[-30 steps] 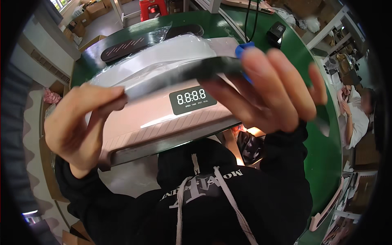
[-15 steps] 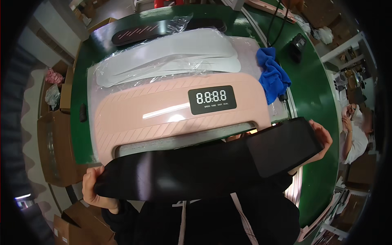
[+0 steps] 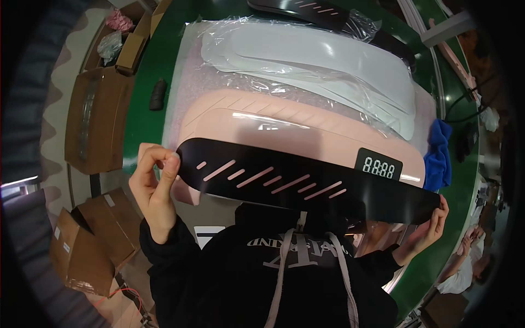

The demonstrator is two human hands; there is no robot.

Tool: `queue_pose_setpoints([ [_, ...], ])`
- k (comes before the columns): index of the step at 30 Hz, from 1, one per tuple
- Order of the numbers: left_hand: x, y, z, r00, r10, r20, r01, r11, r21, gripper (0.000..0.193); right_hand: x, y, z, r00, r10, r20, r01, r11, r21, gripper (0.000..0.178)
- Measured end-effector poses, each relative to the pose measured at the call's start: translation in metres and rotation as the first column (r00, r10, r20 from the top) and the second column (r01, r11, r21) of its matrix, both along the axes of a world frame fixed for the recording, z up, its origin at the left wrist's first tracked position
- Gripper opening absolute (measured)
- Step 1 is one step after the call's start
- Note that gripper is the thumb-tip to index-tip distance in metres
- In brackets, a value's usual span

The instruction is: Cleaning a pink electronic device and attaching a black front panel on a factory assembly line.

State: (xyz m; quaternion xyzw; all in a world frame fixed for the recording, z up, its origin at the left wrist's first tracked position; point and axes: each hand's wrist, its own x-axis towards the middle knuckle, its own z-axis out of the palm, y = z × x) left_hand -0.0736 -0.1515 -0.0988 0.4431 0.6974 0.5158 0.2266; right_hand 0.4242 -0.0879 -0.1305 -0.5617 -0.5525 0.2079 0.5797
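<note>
A long black panel with rounded ends and slanted pink stripes (image 3: 251, 183) is held up by its two ends. My left hand (image 3: 156, 180) pinches its left end between thumb and fingers. At the other end, my right hand (image 3: 436, 221) grips the edge, its fingers partly hidden behind the panel. Just beyond lies a glossy pink cover (image 3: 306, 136) with grooved borders and a dark digital display (image 3: 379, 164). The panel hides the cover's near edge. Pale, long panels in clear film (image 3: 322, 54) lie behind the cover.
Foam wrap (image 3: 186, 82) lies under the parts on the green table (image 3: 143, 109). A blue cloth (image 3: 439, 153) rests at the right, a small dark object (image 3: 158, 95) at the left. Another black striped panel (image 3: 306, 13) lies at the back. Cardboard boxes (image 3: 98, 117) stand on the left; a person (image 3: 465, 262) is far right.
The black panel has turned over from its plain side to its striped side, and its right end now sits lower. My left hand has risen. The whole view has swung left.
</note>
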Motion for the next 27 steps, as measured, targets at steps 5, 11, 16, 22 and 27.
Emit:
queue_pose_setpoints([
  [5, 0.007, 0.033, -0.003, 0.977, 0.002, -0.211, -0.024, 0.994, -0.105, 0.017, -0.021, 0.029, -0.003, 0.991, 0.131, 0.035, -0.125, 0.984, -0.125, 0.018],
  [11, 0.006, 0.047, -0.013, 0.978, -0.046, -0.204, 0.003, 0.978, -0.207, 0.018, -0.024, 0.033, -0.006, 0.977, 0.07, -0.203, -0.123, 0.957, -0.262, 0.019],
  [16, 0.004, 0.049, -0.018, 0.947, -0.093, -0.309, 0.02, 0.973, -0.232, 0.013, -0.028, 0.035, -0.006, 0.978, 0.007, -0.21, -0.078, 0.939, -0.336, 0.02],
  [22, 0.01, 0.052, -0.017, 0.935, -0.097, -0.34, 0.01, 0.969, -0.248, 0.008, 0.022, 0.023, -0.008, 0.957, -0.289, 0.005, 0.269, 0.888, -0.374, 0.033],
  [27, 0.007, 0.05, -0.018, 0.934, -0.069, -0.351, -0.018, 0.971, -0.238, 0.01, 0.005, 0.029, -0.001, 0.92, -0.393, -0.005, 0.363, 0.853, -0.374, 0.033],
])
